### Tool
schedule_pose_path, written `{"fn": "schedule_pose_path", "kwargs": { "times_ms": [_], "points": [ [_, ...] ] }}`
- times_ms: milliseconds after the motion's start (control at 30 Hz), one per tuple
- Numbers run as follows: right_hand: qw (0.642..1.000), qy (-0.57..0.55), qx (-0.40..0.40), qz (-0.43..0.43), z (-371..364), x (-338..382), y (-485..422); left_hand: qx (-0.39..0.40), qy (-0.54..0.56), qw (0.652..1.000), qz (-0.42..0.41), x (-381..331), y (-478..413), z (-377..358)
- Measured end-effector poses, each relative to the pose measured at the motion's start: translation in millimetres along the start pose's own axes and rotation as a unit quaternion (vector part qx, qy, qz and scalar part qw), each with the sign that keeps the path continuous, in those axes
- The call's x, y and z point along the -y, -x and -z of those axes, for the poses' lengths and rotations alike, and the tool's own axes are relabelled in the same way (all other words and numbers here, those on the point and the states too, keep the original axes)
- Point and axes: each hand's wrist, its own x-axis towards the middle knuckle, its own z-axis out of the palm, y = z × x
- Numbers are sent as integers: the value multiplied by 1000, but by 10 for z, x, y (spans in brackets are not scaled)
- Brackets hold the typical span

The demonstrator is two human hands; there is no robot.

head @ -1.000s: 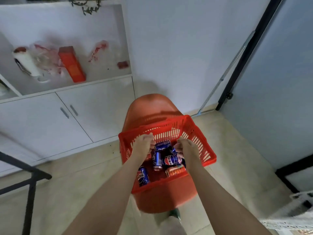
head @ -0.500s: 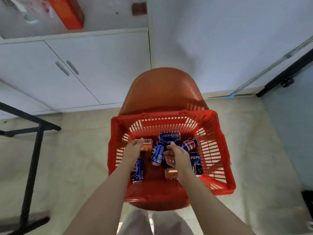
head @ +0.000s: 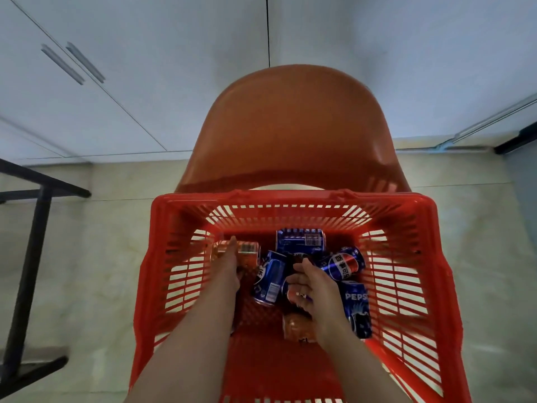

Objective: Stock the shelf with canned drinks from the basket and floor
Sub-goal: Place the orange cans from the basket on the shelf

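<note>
Both forearms reach down into the red basket [head: 293,199], where the cans lie in a loose heap on the bottom. Nearest is a small orange can [head: 296,327], on its side just under the right wrist. The right hand [head: 315,289] has its fingers curled round a gripped can [head: 285,292], which it mostly hides. The Pepsi can [head: 356,308] lies just to its right, and a blue can [head: 268,282] lies between the two hands. The left hand [head: 229,261] lies over a far orange can [head: 247,248] with its fingers stretched along it; I cannot tell whether it grips. A logo can [head: 345,264] and a back can [head: 300,241] lie beyond. The basket sits on an orange chair [head: 290,126], with white cabinets [head: 87,97] behind and a black frame [head: 27,257] to the left.
</note>
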Motion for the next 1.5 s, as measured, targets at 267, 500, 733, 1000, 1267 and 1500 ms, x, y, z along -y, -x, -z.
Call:
{"fn": "schedule_pose_path", "kwargs": {
  "times_ms": [267, 500, 733, 1000, 1267, 1500],
  "points": [
    [1000, 0, -2, -13, -10, -48, -132, -23, -14, 999, -33, 63, -56, -17],
    [1000, 25, 11, 10, -164, 94, 206, 109, -90, 986, -82, -106, 355, 315],
    [999, -14, 13, 35, -332, 178, 916, 291, -194, 927, -135, -398, 1272, 564],
    [962, -241, 61, 114, -501, 301, 2006, 452, -352, 779, -255, -887, 2349, 776],
    [906, -366, 40, 207, -509, 456, 3084, 527, -398, 660, -358, -1074, 3464, 892],
    [844, -430, 63, 314, 130, 450, 4169, 689, -353, 581, -251, -784, 4560, 796]
  ]
}}
